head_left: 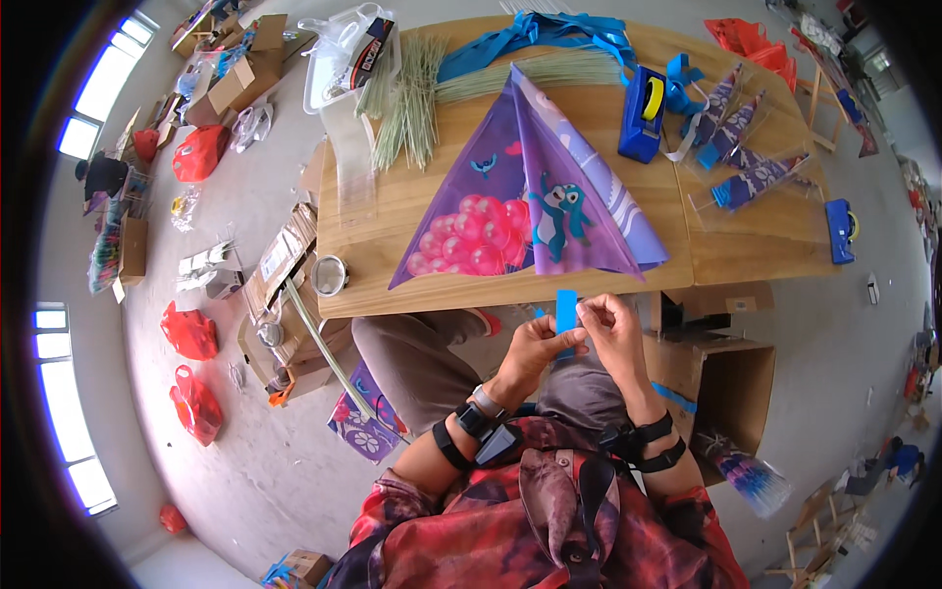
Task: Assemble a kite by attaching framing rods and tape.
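Observation:
Just off the table's near edge, my left hand [536, 348] pinches a short piece of flat blue ribbon [566, 308] between thumb and fingers, and the piece stands upright. My right hand [612, 332] is closed at the ribbon's right edge, its thumb and forefinger pressed together there. Beyond both hands, a purple triangular kite [481, 187] with pink balloons and a blue cartoon animal printed on it lies folded on the wooden table [363, 285]. Its near edge reaches close to the ribbon without touching my hands.
A blue tape dispenser [643, 116] stands right of the kite, another [841, 232] at the table's right end. Wrapped kites [756, 177] lie between them. Thin pale sticks [410, 103] and long blue ribbon [530, 37] lie along the back. An open carton [731, 393] stands right of my legs.

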### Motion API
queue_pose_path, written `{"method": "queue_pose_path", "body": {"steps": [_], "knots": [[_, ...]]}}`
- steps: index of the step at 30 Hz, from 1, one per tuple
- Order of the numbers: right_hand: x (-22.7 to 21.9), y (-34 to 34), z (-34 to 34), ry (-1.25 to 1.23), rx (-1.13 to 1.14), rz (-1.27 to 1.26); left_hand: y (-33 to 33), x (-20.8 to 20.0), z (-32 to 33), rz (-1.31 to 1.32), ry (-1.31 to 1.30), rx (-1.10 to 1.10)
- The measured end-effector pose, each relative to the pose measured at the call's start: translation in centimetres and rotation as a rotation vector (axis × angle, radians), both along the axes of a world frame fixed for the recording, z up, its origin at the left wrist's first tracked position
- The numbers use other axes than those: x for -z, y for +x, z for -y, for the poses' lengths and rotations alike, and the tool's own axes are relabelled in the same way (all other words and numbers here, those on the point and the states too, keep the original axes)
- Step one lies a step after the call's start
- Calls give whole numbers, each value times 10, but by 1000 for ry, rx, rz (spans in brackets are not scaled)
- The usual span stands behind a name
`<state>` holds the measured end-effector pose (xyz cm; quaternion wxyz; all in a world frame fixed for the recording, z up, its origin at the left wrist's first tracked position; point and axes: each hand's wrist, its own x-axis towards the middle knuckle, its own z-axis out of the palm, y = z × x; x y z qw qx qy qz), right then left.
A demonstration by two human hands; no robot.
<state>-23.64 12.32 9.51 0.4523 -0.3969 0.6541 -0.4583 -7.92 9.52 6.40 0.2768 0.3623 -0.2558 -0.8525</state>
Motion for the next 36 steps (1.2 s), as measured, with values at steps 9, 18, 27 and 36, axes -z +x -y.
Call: {"method": "queue_pose_path", "body": {"steps": [9, 18, 27, 36], "knots": [[6, -3, 8, 159, -3, 104, -7, 12, 3, 67, -1, -4], [48, -20, 7, -44, 67, 179, -8, 27, 7, 90, 70, 33], [44, -29, 8, 167, 4, 136, -19, 19, 13, 43, 85, 49], [54, -33, 8, 81, 78, -28, -22, 33, 12, -79, 148, -38]]}}
